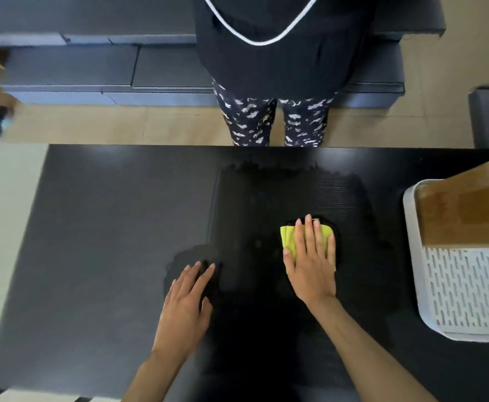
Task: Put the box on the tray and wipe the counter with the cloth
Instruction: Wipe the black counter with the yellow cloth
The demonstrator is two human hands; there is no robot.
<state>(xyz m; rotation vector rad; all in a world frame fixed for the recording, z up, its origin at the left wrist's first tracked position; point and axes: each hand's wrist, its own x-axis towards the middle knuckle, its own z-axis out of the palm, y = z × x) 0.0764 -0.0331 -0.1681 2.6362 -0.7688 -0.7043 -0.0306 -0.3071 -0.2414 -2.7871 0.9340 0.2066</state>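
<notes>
While the left hand [184, 309] lies flat, the right hand [310, 265] presses the cloth [288, 237] open-fingered.

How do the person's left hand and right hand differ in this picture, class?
The right hand presses flat on the folded yellow-green cloth; the left hand lies on the bare black counter. The right hand sits farther forward and nearer the white slotted tray; the left sits back. Both have straight fingers, palms down.

Yellow-green cloth [307, 239], black counter [107, 227], brown box [469, 207].
</notes>
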